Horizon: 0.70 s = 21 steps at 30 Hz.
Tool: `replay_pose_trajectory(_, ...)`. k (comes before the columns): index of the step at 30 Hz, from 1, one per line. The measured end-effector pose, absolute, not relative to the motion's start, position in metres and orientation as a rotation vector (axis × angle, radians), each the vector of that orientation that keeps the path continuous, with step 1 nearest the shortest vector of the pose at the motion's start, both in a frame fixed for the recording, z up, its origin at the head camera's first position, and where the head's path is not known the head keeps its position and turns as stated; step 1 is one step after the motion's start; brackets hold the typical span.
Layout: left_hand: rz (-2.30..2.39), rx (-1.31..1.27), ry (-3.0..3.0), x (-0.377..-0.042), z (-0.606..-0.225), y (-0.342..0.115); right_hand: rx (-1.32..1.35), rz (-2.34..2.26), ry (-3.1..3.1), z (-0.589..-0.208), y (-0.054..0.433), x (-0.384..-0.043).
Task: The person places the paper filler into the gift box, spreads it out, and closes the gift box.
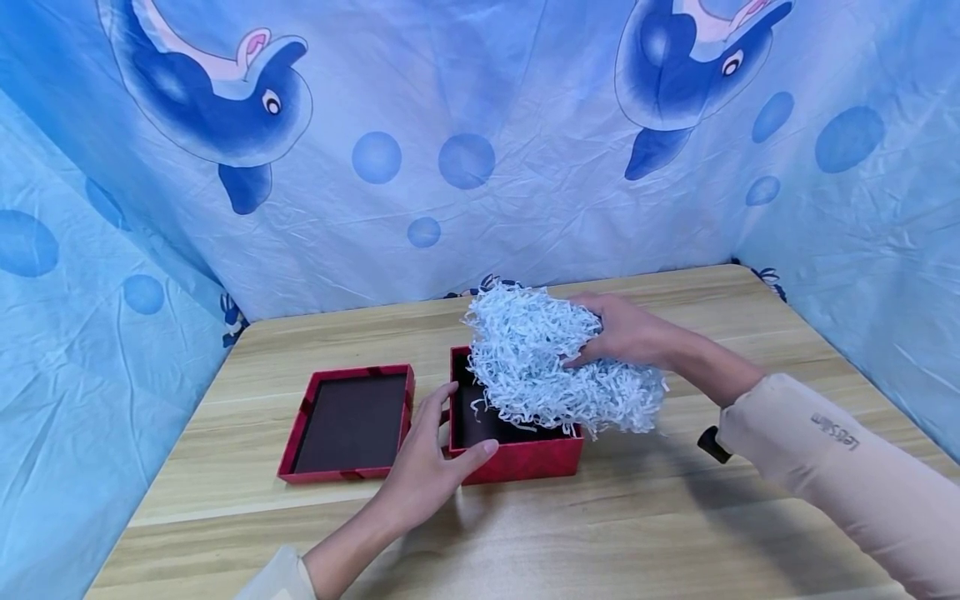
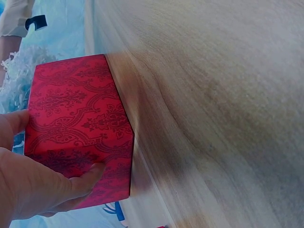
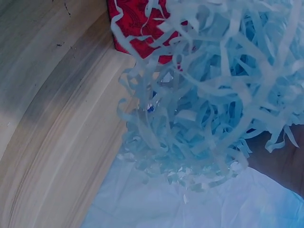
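A red patterned gift box (image 1: 519,463) stands uncovered on the table, its dark inside partly showing. My left hand (image 1: 426,467) holds it by the near left corner, thumb at the front rim and fingers along the left side; the left wrist view shows the fingers (image 2: 90,180) against the red wall. Over the box and past its right side hangs a big clump of pale blue shredded paper (image 1: 532,358). My right hand (image 1: 630,332) grips this clump from the right, some fingers buried in the strands. Loose strands dangle into the box.
The box's red lid (image 1: 348,425) lies inside-up to the left, close beside my left hand. Under everything is a wood-grain table (image 1: 600,533). A blue dolphin-print curtain (image 1: 525,217) rises behind the table and along both sides.
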<state>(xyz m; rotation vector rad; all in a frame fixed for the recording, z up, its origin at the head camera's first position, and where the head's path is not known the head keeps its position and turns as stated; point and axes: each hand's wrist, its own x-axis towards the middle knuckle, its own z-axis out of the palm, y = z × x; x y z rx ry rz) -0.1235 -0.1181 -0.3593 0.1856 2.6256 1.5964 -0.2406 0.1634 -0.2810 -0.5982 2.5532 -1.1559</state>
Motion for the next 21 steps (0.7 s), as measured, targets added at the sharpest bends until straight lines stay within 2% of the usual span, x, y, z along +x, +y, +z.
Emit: replay_pose_trajectory(21, 1.571, 0.192, 2.641, -0.121, -0.362, -0.121, -0.688, -1.217, 2.570, -0.288, 0.135, -0.234)
